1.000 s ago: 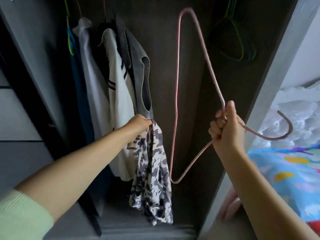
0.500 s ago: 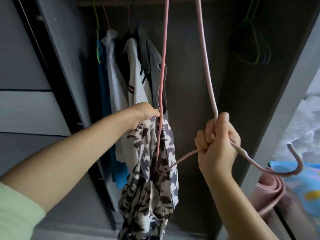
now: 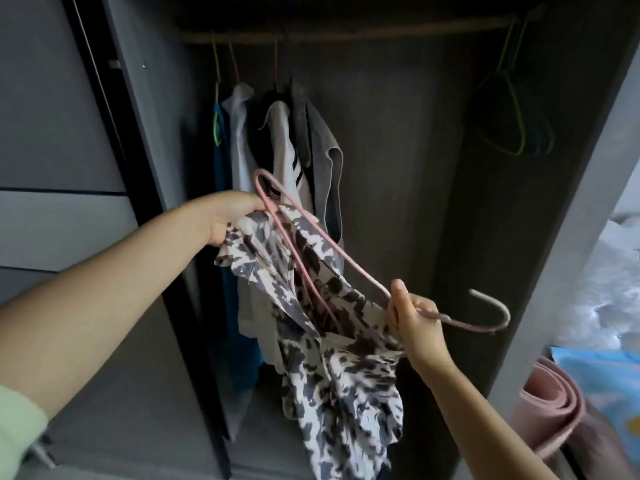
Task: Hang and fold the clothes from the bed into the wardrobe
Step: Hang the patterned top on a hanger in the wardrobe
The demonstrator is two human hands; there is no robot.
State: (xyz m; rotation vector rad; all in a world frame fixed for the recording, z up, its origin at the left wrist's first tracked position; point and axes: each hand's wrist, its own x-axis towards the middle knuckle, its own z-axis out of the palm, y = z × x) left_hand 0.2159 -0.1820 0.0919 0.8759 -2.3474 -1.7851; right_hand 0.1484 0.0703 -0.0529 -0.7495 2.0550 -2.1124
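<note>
- Several garments (image 3: 277,140) already hung on the wardrobe rail (image 3: 346,34), bunched at its left end; that share of the job looked done.
- Spare hangers (image 3: 512,126), green among them, hung bare at the rail's right end.
- Patterned garment (image 3: 332,341) in hand, in front of the open wardrobe, not yet on the rail.
- Left hand (image 3: 228,216) gripped the garment's top edge together with one end of the pink hanger (image 3: 311,237).
- Right hand (image 3: 412,320) had its grip curled round the hanger near the neck, hook (image 3: 491,313) pointing right, away from the rail.
- Hanger lay partly inside the fabric; judged mid-threading, shoulders not seated.
- Left to do: seat the garment, turn the hook up, hang it.
- Bed (image 3: 616,306) at right edge carried bedding; whether more clothes remained there could not be told.
</note>
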